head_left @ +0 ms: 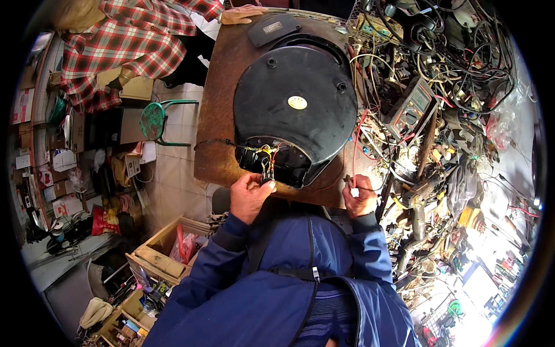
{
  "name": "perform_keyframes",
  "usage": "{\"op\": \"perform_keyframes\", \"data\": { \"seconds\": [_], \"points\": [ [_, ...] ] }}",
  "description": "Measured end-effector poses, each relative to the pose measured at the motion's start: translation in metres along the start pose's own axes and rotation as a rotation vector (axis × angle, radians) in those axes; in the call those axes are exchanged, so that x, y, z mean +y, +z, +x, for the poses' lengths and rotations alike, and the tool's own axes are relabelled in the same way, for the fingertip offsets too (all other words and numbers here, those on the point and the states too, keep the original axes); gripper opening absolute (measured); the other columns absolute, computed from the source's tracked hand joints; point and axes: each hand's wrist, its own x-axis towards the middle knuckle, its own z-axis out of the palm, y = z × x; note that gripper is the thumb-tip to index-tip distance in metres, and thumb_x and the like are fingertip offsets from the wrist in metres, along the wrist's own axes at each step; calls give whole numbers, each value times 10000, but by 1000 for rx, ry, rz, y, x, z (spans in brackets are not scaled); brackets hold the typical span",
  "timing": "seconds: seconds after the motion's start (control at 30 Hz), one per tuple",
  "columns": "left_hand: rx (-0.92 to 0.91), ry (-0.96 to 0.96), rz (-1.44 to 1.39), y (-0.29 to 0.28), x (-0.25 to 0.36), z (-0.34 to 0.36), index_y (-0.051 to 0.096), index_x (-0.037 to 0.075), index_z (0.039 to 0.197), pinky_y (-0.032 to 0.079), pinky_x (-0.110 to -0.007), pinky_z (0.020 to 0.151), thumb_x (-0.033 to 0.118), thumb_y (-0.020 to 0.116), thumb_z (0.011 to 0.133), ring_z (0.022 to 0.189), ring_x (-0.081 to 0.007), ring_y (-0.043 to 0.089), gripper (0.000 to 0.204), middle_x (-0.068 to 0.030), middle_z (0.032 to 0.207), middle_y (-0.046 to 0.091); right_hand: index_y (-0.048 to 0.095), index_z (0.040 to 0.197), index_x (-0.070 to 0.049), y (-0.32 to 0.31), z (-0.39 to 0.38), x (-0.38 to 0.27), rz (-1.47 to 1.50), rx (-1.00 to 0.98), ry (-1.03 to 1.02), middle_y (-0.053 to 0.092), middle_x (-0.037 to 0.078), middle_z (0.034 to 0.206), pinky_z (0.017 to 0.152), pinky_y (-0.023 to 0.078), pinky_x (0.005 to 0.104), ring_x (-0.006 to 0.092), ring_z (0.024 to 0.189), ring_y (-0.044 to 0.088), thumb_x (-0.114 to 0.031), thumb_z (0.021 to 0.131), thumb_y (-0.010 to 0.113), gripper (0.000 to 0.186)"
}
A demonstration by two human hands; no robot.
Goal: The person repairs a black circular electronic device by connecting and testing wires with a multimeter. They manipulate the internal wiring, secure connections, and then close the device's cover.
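Observation:
A round black appliance (295,104) lies with its flat underside up on the brown table, bearing an oval pale sticker. Its near end has an open recess (277,156) with yellow, red and bare wires coming out. At the recess edge my left hand (248,198) pinches a small dark part (267,178) joined to those wires. My right hand (359,199), by the table's near right corner, is closed on a red test lead (354,182). Its tip is hard to make out. A multimeter (411,110) leans among the clutter to the right.
A flat dark cover (274,29) lies at the table's (219,110) far end. Tangled cables (451,63) and loose tools crowd the right side. A person in a checked shirt (127,46) is at far left, one hand on the table. A green stool (154,121) and wooden drawers (162,254) stand left.

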Motion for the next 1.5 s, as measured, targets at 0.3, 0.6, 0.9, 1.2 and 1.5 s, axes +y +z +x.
{"op": "perform_keyframes", "data": {
  "seconds": [0.3,0.6,0.9,1.2,1.5],
  "points": [
    [-21,9,12,-7,-3,4,620,-53,1050,562,-252,773,28,776,906,854,-113,689,228,-90,949,727,664,1011,-47,9,4,0,-34,-10,8,670,168,934,697,576,421,362,788,701,-15,790,701,226],
    [-36,5,2,-5,-1,3,609,-40,1032,568,-264,790,9,768,904,868,-117,682,210,-87,952,720,670,1013,-13,7,6,-2,45,-177,97,665,176,968,742,571,412,356,834,704,-39,862,692,154],
    [-46,41,35,-10,-10,7,605,-39,1052,596,-291,795,0,753,908,861,-160,708,211,-104,971,710,732,1080,39,22,3,48,452,-57,683,752,131,976,754,576,302,179,835,711,-203,936,760,283],
    [-45,-10,9,-6,-15,4,585,-60,1071,607,-300,802,-9,724,917,874,-194,733,214,-131,990,711,709,1096,78,-19,26,-34,564,-198,718,713,116,781,529,508,287,145,582,634,-216,956,708,325],
    [14,184,437,12,-22,-1,600,-12,1019,552,-246,685,22,791,877,776,-76,663,241,-52,893,713,664,1133,75,18,33,-169,1095,-167,878,683,143,777,520,546,293,187,561,654,-191,1007,637,295]
  ]
}}
